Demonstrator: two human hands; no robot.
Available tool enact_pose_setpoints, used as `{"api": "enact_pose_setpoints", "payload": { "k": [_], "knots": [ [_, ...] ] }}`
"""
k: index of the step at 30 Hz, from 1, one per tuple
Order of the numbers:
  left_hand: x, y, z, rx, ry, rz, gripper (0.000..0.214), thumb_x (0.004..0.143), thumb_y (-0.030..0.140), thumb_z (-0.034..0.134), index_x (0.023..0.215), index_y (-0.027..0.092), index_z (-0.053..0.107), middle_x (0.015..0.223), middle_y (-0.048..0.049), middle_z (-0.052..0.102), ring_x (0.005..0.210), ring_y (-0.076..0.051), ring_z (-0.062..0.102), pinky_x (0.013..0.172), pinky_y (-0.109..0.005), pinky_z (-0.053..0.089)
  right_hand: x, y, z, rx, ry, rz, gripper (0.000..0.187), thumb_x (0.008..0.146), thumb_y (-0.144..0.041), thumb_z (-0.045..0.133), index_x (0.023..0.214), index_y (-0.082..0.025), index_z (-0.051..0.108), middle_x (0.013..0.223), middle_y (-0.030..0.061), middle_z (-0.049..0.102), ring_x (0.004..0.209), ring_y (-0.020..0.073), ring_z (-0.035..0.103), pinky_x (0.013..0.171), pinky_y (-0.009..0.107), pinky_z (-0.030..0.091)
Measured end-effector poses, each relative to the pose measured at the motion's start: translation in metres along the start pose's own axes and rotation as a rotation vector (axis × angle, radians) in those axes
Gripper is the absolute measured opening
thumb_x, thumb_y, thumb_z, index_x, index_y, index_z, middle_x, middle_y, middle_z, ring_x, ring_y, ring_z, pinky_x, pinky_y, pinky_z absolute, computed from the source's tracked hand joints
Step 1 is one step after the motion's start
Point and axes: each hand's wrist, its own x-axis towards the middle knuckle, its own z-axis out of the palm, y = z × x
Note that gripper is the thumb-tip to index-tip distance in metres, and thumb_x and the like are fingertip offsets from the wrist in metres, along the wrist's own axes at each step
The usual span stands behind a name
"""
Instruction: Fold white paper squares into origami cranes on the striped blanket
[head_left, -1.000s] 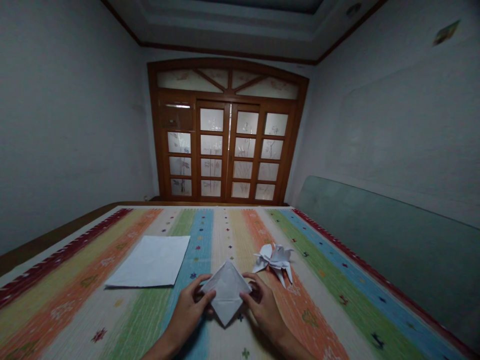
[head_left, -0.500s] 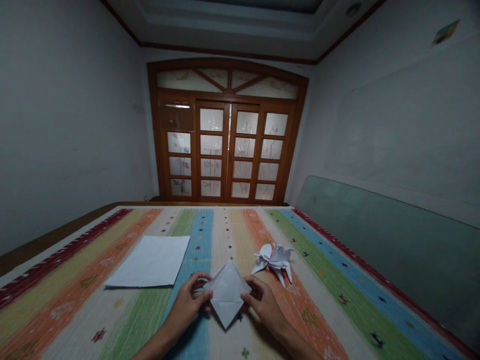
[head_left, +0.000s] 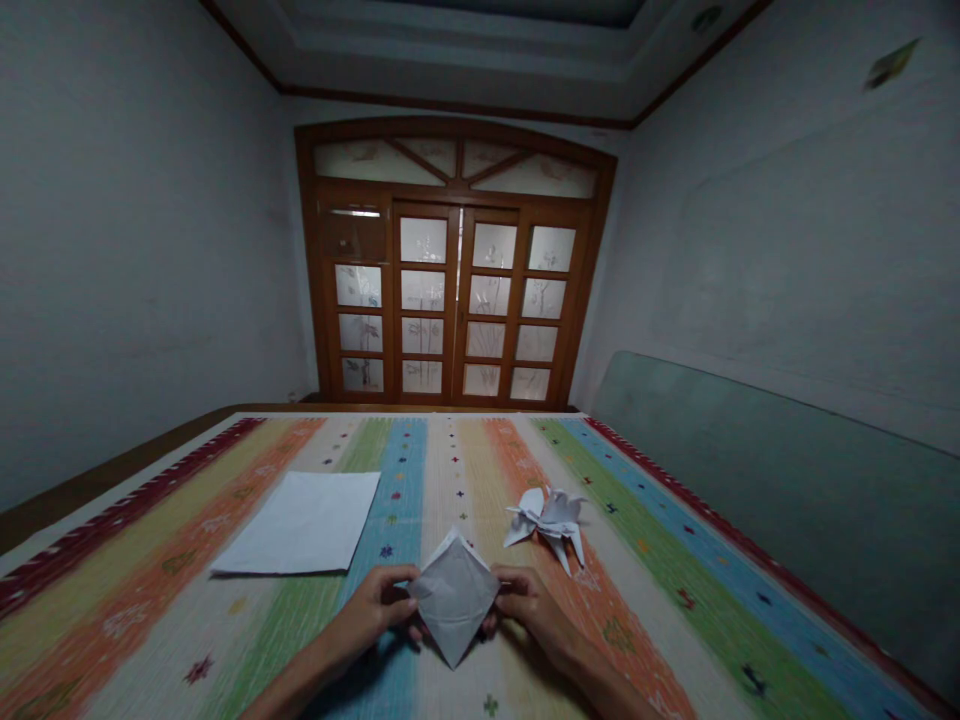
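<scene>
From the head camera, both hands pinch a diamond-shaped folded paper (head_left: 453, 598) just above the striped mat (head_left: 675, 600), near its front edge: left hand (head_left: 373, 612) on its left corner, right hand (head_left: 527, 610) on its right. A paper crane (head_left: 551, 518) sits just beyond; a flat sheet (head_left: 304, 522) lies leftward.

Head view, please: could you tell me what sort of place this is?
Likely a room in a home: a wooden door with frosted panes at the far end, a striped woven mat underneath, and the left hand and right hand holding a folded paper.
</scene>
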Motion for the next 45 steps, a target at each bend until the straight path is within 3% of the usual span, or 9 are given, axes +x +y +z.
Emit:
{"api": "enact_pose_setpoints", "payload": {
  "k": [5,10,16,22,30,35,39,42,45],
  "knots": [
    [-0.002,0.010,0.003,-0.010,-0.051,-0.009,0.041,0.068,0.047,0.085,0.089,0.013,0.077,0.076,-0.0086,0.076,0.065,-0.021,0.071,0.063,-0.028,0.058,-0.001,-0.003,0.002,-0.002,0.013,0.000,0.015,0.072,-0.033,0.066,0.070,-0.019,0.073,0.060,-0.0001,0.067,0.057,0.0176,0.063,0.063,0.029,0.050],
    [-0.005,0.024,0.009,0.056,-0.026,-0.033,0.021,0.070,0.029,0.074,0.084,0.014,0.079,0.077,-0.0059,0.074,0.064,-0.019,0.069,0.063,-0.027,0.056,-0.004,-0.010,0.004,-0.053,0.007,-0.015,0.023,0.074,-0.042,0.068,0.070,-0.020,0.073,0.064,0.0012,0.067,0.060,0.0192,0.063,0.064,0.030,0.050],
    [-0.009,0.026,0.008,-0.013,-0.088,-0.032,0.037,0.068,0.041,0.075,0.095,0.015,0.080,0.080,-0.0076,0.073,0.067,-0.021,0.069,0.064,-0.031,0.058,-0.006,-0.013,0.003,-0.033,0.014,-0.030,0.025,0.073,-0.045,0.073,0.072,-0.021,0.076,0.066,0.0027,0.068,0.064,0.0214,0.064,0.065,0.032,0.052],
    [-0.011,0.032,0.011,0.038,-0.127,-0.036,0.047,0.073,0.059,0.077,0.085,0.013,0.080,0.076,-0.0080,0.073,0.063,-0.020,0.069,0.062,-0.026,0.054,-0.008,-0.013,0.003,-0.032,0.043,-0.020,0.032,0.073,-0.053,0.074,0.074,-0.021,0.075,0.068,0.0020,0.067,0.065,0.0217,0.063,0.063,0.030,0.051],
    [-0.006,0.012,0.007,0.181,-0.109,-0.004,0.064,0.070,0.078,0.071,0.080,0.015,0.076,0.062,0.0011,0.056,0.051,-0.013,0.052,0.051,-0.022,0.041,-0.004,-0.009,0.004,-0.145,0.029,-0.031,0.049,0.069,-0.070,0.073,0.066,-0.021,0.067,0.059,-0.0011,0.059,0.058,0.0186,0.056,0.058,0.028,0.046],
    [-0.004,0.016,0.005,0.266,-0.053,0.117,0.062,0.071,0.079,0.070,0.069,0.017,0.074,0.085,-0.0023,0.054,0.081,-0.019,0.052,0.077,-0.026,0.045,-0.002,0.002,0.006,-0.173,-0.007,-0.021,0.048,0.074,-0.068,0.069,0.069,-0.021,0.063,0.056,-0.0037,0.056,0.051,0.0153,0.051,0.055,0.026,0.044],
    [-0.006,0.023,0.008,0.376,-0.083,0.164,0.056,0.084,0.072,0.058,0.078,0.018,0.074,0.102,-0.0056,0.052,0.101,-0.026,0.052,0.095,-0.032,0.041,-0.003,0.007,0.008,-0.229,-0.011,-0.036,0.046,0.079,-0.066,0.066,0.072,-0.020,0.060,0.061,-0.0036,0.052,0.053,0.0145,0.049,0.053,0.025,0.041],
    [-0.009,0.027,0.013,0.429,-0.080,0.130,0.039,0.090,0.050,0.053,0.082,0.018,0.074,0.115,-0.0079,0.051,0.107,-0.028,0.052,0.100,-0.036,0.039,-0.006,0.003,0.011,-0.341,0.026,-0.136,0.045,0.084,-0.063,0.062,0.073,-0.019,0.062,0.080,0.0018,0.055,0.067,0.0171,0.055,0.062,0.027,0.046],
    [-0.010,0.029,0.018,0.493,-0.038,0.104,0.029,0.087,0.033,0.049,0.085,0.019,0.074,0.125,-0.0094,0.051,0.110,-0.029,0.052,0.104,-0.040,0.036,-0.010,-0.003,0.014,-0.434,0.068,-0.201,0.041,0.090,-0.056,0.056,0.075,-0.019,0.064,0.109,0.0097,0.055,0.094,0.0237,0.059,0.082,0.035,0.049]
  ]
}}
